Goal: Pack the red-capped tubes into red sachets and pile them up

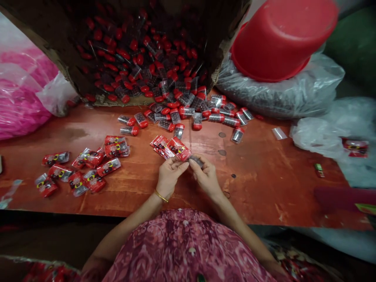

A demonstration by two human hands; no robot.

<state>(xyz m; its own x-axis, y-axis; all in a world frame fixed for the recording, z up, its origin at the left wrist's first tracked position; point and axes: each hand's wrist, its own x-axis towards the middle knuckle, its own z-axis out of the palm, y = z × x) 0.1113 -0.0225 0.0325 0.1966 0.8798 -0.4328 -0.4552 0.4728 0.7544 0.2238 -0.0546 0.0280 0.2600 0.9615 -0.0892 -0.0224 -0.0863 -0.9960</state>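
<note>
My left hand (168, 176), with a yellow bangle at its wrist, pinches a small red printed plastic packet (179, 148). My right hand (208, 176) has its fingers closed on a small clear container with dark contents (196, 160), held against the packet's near right end. Whether the container is partly inside the packet, I cannot tell. Just beyond my left hand lies a small stack of flat red packets (160, 144). Loose red-capped clear containers (178, 130) lie farther back. To the left, several filled red packets (88, 158) rest in a loose group.
A cardboard box (60, 47) on its side spills red-capped containers onto the reddish table (264, 180). At the back right, an upturned red tub (282, 39) sits on a clear plastic sack (273, 96). Pink-filled bags (23, 94) stand at the left.
</note>
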